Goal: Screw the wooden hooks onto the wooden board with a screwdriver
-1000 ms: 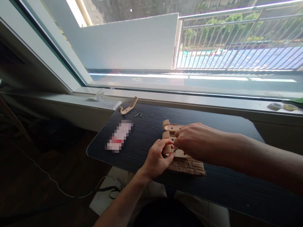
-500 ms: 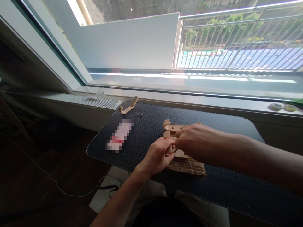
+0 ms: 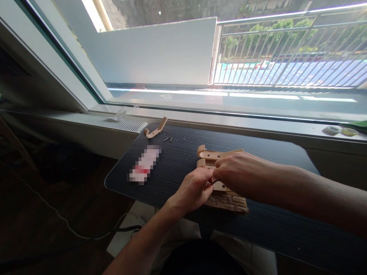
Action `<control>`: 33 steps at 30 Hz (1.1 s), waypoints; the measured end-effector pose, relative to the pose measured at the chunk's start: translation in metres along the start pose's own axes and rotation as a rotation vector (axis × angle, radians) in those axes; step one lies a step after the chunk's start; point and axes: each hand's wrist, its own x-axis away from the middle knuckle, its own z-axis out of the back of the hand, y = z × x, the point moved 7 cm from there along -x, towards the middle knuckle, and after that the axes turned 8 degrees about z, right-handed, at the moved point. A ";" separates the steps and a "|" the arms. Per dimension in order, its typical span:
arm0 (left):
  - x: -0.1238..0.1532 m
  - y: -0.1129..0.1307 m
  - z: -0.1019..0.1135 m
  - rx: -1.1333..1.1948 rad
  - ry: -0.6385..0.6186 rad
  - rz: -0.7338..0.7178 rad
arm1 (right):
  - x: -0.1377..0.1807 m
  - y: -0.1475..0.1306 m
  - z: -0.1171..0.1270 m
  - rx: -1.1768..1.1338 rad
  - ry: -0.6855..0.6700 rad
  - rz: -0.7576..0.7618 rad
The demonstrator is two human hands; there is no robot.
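1. A thin white cable lies across the dark floor in the lower left of the frame.
2. A white ribbed grille runs along the window sill at left of centre. A crumpled white scrap rests at its far edge.
3. A single pale wooden J-shaped hook lies at the far left corner of the black ribbed tabletop. Two small dark screws lie just to its right.
4. A blurred white-and-red rectangular item lies flat on the tabletop, near its left edge.
5. The left hand is at the centre of the frame. Its fingers are closed around the curled left end of a pale wooden hook bar.
6. This held bar rests on a brown corrugated cardboard piece, which lies on the tabletop near its front edge.
7. A second pale wooden hook bar with drilled holes lies just above the held one, partly hidden by the right hand.
8. The right hand reaches in from the right edge, touching the left hand. Its fingers are curled together over the held bar, and a thin dark item shows at the fingertips. It cannot be told whether this item is gripped.
9. Two tape rolls lie on the sill at the far right.
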 end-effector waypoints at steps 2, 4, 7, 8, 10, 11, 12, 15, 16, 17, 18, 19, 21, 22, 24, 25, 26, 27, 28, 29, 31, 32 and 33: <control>0.001 -0.001 0.000 0.009 0.008 0.003 | 0.001 0.000 -0.001 0.002 0.004 0.011; 0.001 -0.001 0.000 0.011 0.007 0.005 | 0.001 -0.001 0.000 -0.002 0.023 0.024; 0.000 -0.002 -0.001 -0.002 0.000 0.009 | 0.000 -0.002 0.002 -0.032 0.020 0.020; -0.001 -0.002 -0.001 -0.007 0.000 0.010 | 0.000 -0.002 0.002 -0.045 0.019 0.011; -0.001 -0.002 -0.001 -0.013 0.006 0.009 | -0.001 -0.002 0.004 -0.073 0.020 -0.005; -0.002 -0.002 0.000 -0.015 0.011 0.005 | -0.002 -0.002 0.005 -0.089 0.027 -0.010; -0.002 -0.003 0.000 -0.018 0.015 0.001 | -0.003 -0.002 0.005 -0.104 0.034 -0.016; -0.002 -0.003 -0.001 -0.033 0.012 -0.010 | -0.004 -0.001 0.004 -0.137 0.018 -0.037; -0.001 -0.003 -0.001 -0.038 0.008 -0.013 | -0.005 -0.001 0.004 -0.141 0.017 -0.042; -0.001 -0.003 -0.002 -0.042 0.004 -0.016 | -0.005 -0.001 0.004 -0.142 0.017 -0.045; -0.001 -0.002 -0.002 -0.047 0.002 -0.020 | -0.006 -0.002 0.005 -0.141 0.018 -0.044; -0.001 -0.002 -0.003 -0.050 0.001 -0.025 | -0.007 -0.003 0.006 -0.139 0.009 -0.043; -0.001 -0.002 -0.003 -0.054 0.003 -0.033 | -0.009 -0.004 0.006 -0.134 -0.033 -0.049; -0.001 -0.003 -0.004 -0.054 0.005 -0.034 | -0.009 -0.004 0.006 -0.132 -0.053 -0.050; -0.001 -0.003 -0.004 -0.052 0.006 -0.034 | -0.010 -0.005 0.007 -0.122 -0.068 -0.053; -0.001 -0.003 -0.004 -0.051 0.005 -0.035 | -0.011 -0.005 0.009 -0.110 -0.067 -0.058; -0.001 -0.003 -0.004 -0.050 0.002 -0.038 | -0.011 -0.005 0.010 -0.095 -0.066 -0.064; 0.000 -0.003 -0.004 -0.049 -0.002 -0.042 | -0.010 -0.004 0.010 -0.083 -0.074 -0.073; 0.000 -0.003 -0.004 -0.050 -0.003 -0.046 | -0.010 -0.004 0.010 -0.075 -0.082 -0.079; 0.000 -0.003 -0.003 -0.052 -0.003 -0.049 | -0.010 -0.004 0.010 -0.074 -0.093 -0.085; -0.001 -0.002 -0.003 -0.057 -0.003 -0.055 | -0.008 -0.005 0.010 -0.087 -0.111 -0.094; -0.001 -0.002 -0.003 -0.058 -0.003 -0.056 | -0.008 -0.005 0.010 -0.093 -0.117 -0.100; -0.001 -0.001 -0.002 -0.058 -0.006 -0.056 | -0.007 -0.005 0.009 -0.098 -0.125 -0.109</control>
